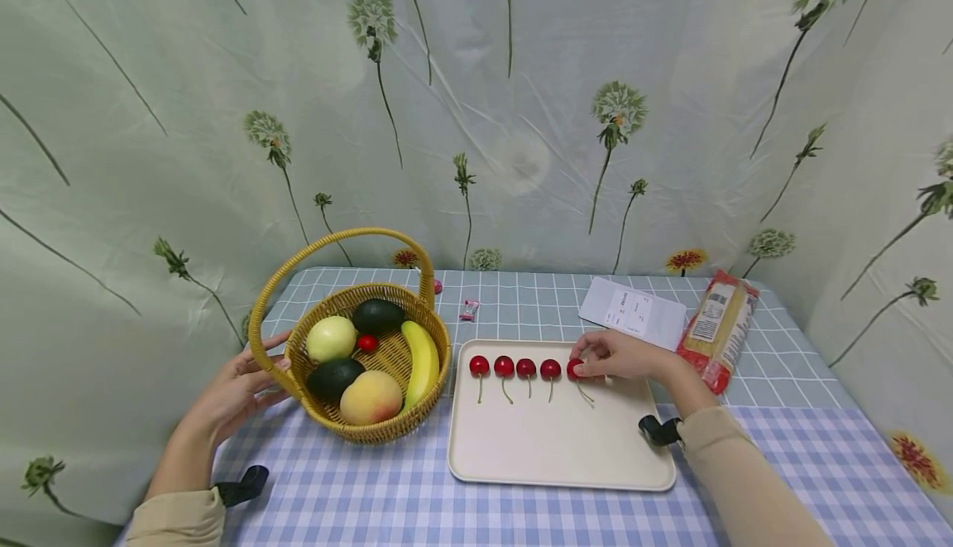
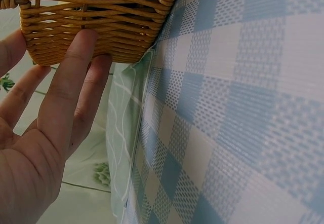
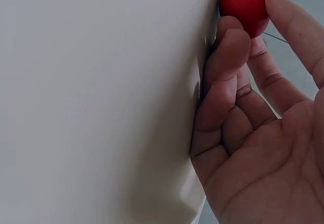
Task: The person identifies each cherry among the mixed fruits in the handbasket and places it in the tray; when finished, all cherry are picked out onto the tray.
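Observation:
My right hand (image 1: 621,357) pinches a red cherry (image 3: 244,11) between thumb and fingers at the right end of a row on the cream tray (image 1: 551,448). Several other cherries (image 1: 526,367) lie left of it, stems towards me. At the left, my left hand (image 1: 241,381) touches the outer side of a yellow wicker basket (image 1: 380,433) with its fingers extended. Inside the basket are a banana (image 1: 422,361), a peach (image 1: 371,398), two dark green avocado-like fruits (image 1: 378,316), a pale green round fruit (image 1: 331,338) and a small red fruit (image 1: 367,343).
A red-ended clear packet (image 1: 718,328) lies beyond my right forearm, beside a white labelled sheet (image 1: 633,311). Behind the tray sits a small wrapped sweet (image 1: 469,309). The basket's tall handle (image 1: 357,232) arches over it. A flower-printed curtain (image 1: 521,117) hangs behind the table.

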Tool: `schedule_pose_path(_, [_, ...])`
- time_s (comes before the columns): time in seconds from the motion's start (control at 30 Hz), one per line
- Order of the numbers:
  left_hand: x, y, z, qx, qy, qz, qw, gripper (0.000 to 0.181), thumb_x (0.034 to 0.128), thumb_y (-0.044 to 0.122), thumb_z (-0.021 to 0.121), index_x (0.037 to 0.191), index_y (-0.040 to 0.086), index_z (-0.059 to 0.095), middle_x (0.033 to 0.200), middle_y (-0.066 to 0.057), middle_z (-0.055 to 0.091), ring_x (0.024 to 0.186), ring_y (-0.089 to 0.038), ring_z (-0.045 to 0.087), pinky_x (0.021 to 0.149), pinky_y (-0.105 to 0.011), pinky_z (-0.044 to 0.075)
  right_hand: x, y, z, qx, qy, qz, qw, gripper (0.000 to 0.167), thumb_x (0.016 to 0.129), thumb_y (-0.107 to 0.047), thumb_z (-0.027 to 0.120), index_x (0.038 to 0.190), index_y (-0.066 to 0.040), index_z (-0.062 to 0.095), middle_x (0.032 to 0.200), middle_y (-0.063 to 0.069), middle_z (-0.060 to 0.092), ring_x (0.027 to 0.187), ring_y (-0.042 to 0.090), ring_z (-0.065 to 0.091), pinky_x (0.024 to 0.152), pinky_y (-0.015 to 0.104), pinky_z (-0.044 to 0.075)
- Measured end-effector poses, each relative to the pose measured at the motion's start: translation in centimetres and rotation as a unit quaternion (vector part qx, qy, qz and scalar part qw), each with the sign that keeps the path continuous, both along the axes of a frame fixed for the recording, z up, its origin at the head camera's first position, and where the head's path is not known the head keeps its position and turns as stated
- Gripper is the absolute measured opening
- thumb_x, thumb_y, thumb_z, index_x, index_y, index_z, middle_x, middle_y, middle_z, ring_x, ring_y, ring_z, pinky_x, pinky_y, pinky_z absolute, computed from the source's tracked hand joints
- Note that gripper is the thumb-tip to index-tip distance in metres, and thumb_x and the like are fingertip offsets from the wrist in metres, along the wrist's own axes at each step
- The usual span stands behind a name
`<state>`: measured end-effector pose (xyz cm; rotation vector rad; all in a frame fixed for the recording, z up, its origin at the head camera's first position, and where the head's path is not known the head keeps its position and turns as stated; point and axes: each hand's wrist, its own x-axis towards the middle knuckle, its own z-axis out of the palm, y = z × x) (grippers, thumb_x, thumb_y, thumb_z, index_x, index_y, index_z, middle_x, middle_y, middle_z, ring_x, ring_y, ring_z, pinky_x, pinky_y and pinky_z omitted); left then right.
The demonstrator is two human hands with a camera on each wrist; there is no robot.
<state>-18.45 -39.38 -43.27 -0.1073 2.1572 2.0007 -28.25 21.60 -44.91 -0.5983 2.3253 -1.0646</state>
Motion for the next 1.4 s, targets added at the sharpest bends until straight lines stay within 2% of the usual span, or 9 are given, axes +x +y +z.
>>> schedule_pose_path(0.23, [-0.05, -0.02, -0.04, -0.006, -0.005, 0.003, 1.0000, 0.068, 0.1099, 0.013, 0.062, 0.170, 0.017, 0.031, 0.115, 0.016, 0.073, 0.104, -0.005, 0.074, 0.089, -0.027, 0.063, 0.05, 0.05, 0.14, -0.007, -0.004, 0.007, 0.9999, 0.030, 0.102, -0.022, 0.074, 0.125, -0.005, 0.066, 0.080, 0.004, 0.063, 0.077, 0.019, 0.055, 0.070, 0.026, 0.044])
schedule_pose_path(0.63, [0.06, -0.04, 0.07, -0.008, -0.003, 0.003, 1.0000, 0.064, 0.1101, 0.013, 0.061, 0.169, 0.021, 0.036, 0.116, 0.017, 0.073, 0.105, -0.005, 0.074, 0.088, -0.027, 0.063, 0.01, 0.23, -0.03, -0.025, -0.015, 0.004, 0.9996, 0.032, 0.103, -0.022, 0.073, 0.128, -0.005, 0.065, 0.083, 0.005, 0.064, 0.076, 0.017, 0.053, 0.067, 0.024, 0.042])
schedule_pose_path(1.4, [-0.12, -0.05, -0.09, -0.014, -0.008, 0.003, 0.9999, 0.067, 0.1099, 0.013, 0.062, 0.170, 0.019, 0.032, 0.115, 0.018, 0.073, 0.104, -0.005, 0.074, 0.089, -0.027, 0.063, 0.09, 0.18, -0.14, -0.022, -0.004, 0.017, 0.9996, 0.029, 0.102, -0.021, 0.075, 0.124, -0.005, 0.065, 0.082, 0.006, 0.066, 0.074, 0.015, 0.054, 0.066, 0.024, 0.041])
